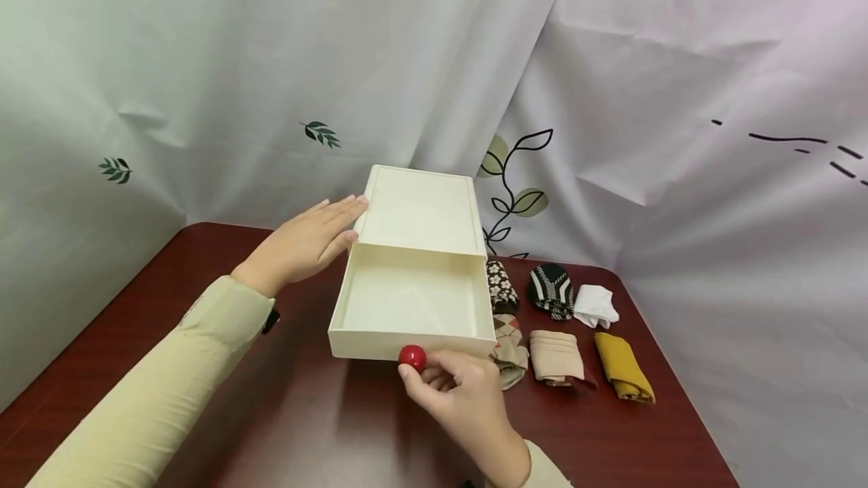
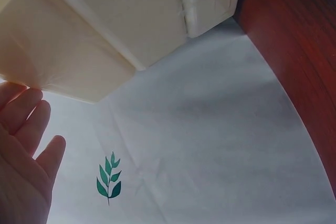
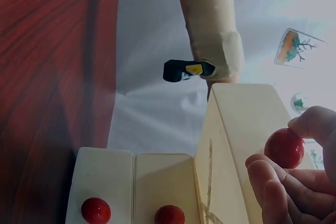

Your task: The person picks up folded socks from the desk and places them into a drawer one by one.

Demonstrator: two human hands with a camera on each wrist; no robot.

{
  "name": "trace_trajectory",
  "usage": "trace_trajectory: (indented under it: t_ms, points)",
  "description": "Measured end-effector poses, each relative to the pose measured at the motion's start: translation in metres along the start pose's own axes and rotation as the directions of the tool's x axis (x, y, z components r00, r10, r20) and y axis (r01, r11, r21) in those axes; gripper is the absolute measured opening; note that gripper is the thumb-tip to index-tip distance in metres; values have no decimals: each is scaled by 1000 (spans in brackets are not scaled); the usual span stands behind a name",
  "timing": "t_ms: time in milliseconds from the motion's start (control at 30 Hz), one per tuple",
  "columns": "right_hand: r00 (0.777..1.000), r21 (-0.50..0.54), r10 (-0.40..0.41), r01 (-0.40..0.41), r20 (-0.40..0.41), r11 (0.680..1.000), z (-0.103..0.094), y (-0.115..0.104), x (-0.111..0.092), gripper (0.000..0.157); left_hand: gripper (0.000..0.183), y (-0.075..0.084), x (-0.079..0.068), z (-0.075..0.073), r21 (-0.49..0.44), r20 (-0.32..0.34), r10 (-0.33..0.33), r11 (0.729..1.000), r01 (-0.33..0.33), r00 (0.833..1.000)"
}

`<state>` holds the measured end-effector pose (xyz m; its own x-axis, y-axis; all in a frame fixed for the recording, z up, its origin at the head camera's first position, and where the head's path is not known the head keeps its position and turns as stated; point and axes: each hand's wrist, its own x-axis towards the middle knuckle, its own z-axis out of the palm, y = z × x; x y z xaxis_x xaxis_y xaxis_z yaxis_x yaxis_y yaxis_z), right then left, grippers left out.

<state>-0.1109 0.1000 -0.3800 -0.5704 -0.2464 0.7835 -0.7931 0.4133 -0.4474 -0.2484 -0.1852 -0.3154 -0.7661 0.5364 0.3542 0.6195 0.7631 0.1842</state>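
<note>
A cream plastic drawer cabinet [image 1: 420, 205] stands on the table with its top drawer [image 1: 414, 292] pulled out; the drawer's inside is bare. My right hand [image 1: 468, 394] pinches the round red knob [image 1: 412, 357] on that drawer's front between thumb and fingers. With straight fingers, my left hand [image 1: 305, 239] touches the cabinet's left side near the top edge. In the right wrist view, two lower drawers, each with a red knob [image 3: 96, 211], sit pushed in below the pulled-out one.
Rolled and folded cloth pieces lie right of the cabinet: a flowered one [image 1: 500, 286], an argyle one [image 1: 508, 352], a black-and-white one [image 1: 551, 291], a white one [image 1: 596, 306], a beige one [image 1: 556, 356] and a mustard one [image 1: 624, 367]. A printed curtain [image 1: 271, 96] hangs behind the dark red table [image 1: 291, 413].
</note>
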Motion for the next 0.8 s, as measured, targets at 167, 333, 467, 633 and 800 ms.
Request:
trace_trajectory:
  t_ms: [167, 333, 467, 633, 800]
  points:
    - [998, -25, -58, 57, -10, 998, -3, 0, -6, 12, 56, -1, 1, 2, -9, -1, -4, 1000, 4, 1000]
    - [998, -29, -65, 65, -8, 997, -4, 1, -9, 12, 57, -1, 1, 3, -18, -4, -15, 1000, 15, 1000]
    - [997, -23, -71, 70, -10, 997, -5, 1, -12, 13, 57, 0, 0, 2, -21, -2, -17, 1000, 17, 1000]
    - [997, -24, -73, 72, -15, 997, -5, -1, -12, 13, 57, 0, 0, 3, -21, -4, -16, 1000, 16, 1000]
    - [1000, -18, -29, 29, 11, 999, -8, -3, -11, 14, 57, -1, 1, 4, -27, -11, -21, 999, 21, 1000]
